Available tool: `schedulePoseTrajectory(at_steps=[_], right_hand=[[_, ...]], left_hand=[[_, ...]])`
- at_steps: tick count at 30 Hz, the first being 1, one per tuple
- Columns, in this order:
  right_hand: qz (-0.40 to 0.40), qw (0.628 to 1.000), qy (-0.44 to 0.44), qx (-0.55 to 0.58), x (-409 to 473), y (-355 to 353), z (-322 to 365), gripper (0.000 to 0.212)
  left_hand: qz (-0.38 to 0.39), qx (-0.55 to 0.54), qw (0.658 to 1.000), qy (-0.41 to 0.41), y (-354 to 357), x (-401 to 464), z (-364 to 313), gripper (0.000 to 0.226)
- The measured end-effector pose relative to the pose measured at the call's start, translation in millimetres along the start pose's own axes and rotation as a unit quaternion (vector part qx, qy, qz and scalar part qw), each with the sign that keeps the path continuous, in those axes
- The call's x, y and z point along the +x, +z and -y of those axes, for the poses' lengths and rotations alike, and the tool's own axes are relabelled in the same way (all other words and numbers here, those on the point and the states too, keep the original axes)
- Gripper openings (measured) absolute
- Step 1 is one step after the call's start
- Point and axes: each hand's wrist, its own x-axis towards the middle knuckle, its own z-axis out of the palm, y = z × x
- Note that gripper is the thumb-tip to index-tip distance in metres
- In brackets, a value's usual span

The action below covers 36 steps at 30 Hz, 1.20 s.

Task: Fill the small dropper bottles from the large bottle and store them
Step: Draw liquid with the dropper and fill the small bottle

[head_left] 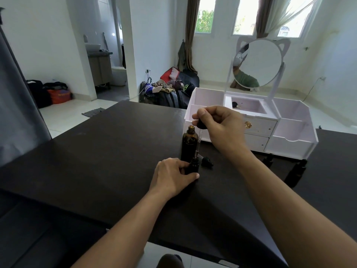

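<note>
Right hand (222, 126) pinches the black bulb of a glass dropper (199, 141), pipette nearly upright, tip down at the mouth of a small dropper bottle (193, 165) directly below. Left hand (173, 176) grips that bottle, upright on the dark table (96, 161), approx. mid-surface. Just behind it stands 1 large amber bottle (189, 144), uncapped. 1 loose black dropper cap (207, 161) lies just beside, to the right. 2 more small bottles (296, 172) stand toward the right edge, in front of 1 white organizer (293, 132) w/ mirror.
</note>
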Motion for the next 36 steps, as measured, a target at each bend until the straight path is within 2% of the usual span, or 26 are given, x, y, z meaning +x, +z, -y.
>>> schedulePoseTrajectory(at_steps=[21,25,30,36], right_hand=[[0.013,1.000,0.002,0.012,0.4,-0.1,-2.1,0.017],[0.023,1.000,0.004,0.016,2.4,-2.2,2.0,0.013],[-0.032,0.998,-0.006,0.058,18.6,-6.5,14.7,0.014],[-0.103,0.994,-0.019,0.043,46.9,0.2,21.3,0.011]], left_hand=[[0.000,-0.005,1.000,-0.002,-2.5,-2.4,-3.1,0.036],[0.003,-0.005,1.000,-0.002,-3.1,-2.5,-3.0,0.035],[0.013,-0.015,1.000,-0.010,-2.6,-0.9,-2.7,0.036],[0.018,-0.014,1.000,-0.010,-2.2,-0.9,-2.5,0.038]])
